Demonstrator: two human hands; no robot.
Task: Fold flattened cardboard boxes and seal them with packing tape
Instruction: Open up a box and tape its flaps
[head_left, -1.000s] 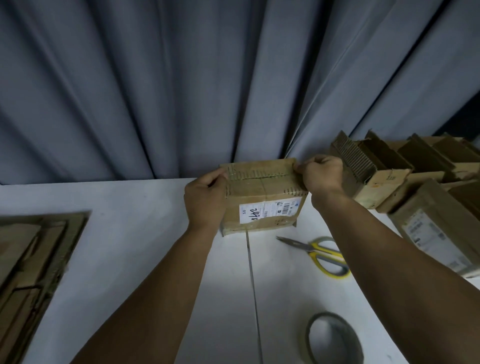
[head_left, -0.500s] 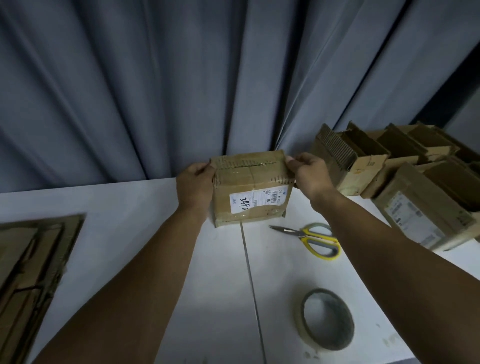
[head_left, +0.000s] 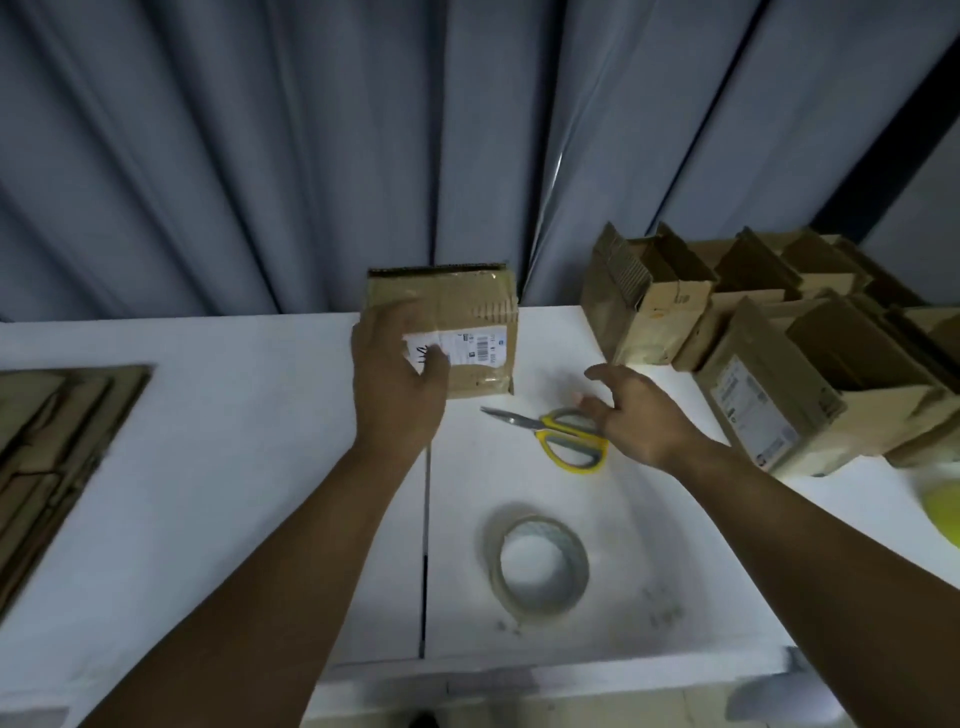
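From the head camera, a small brown box (head_left: 467, 312) stands on the white table (head_left: 208, 493), at the far side, right in front of the grey curtain (head_left: 260, 156). Shiny tape runs over its top and front. A white label (head_left: 475, 349) is stuck on the front. It has a bar code and some black marks drawn by hand, but the print is too small and blurry to read.

The left hand (head_left: 397, 374) lies on the front of the box. Its fingers (head_left: 387, 319) look mostly straight and rest flat on the cardboard, and the thumb covers the left end of the label. It is blurry, so the hold is hard to judge.

The right hand (head_left: 634, 410) holds nothing. Its fingers are spread wide, just over the yellow handles of the scissors (head_left: 566, 441), which lie on the table to the right of the box. You cannot tell if a fingertip touches the handle.

A tape roll (head_left: 537, 564) lies flat on the table, nearer to the person than the scissors.

On the right stand some open boxes (head_left: 649, 312). One of them has a white label too (head_left: 748, 410), too blurry to read.

On the left is a pile of flat cardboard (head_left: 52, 441). Something yellow-green (head_left: 943, 514) peeks in at the right edge.
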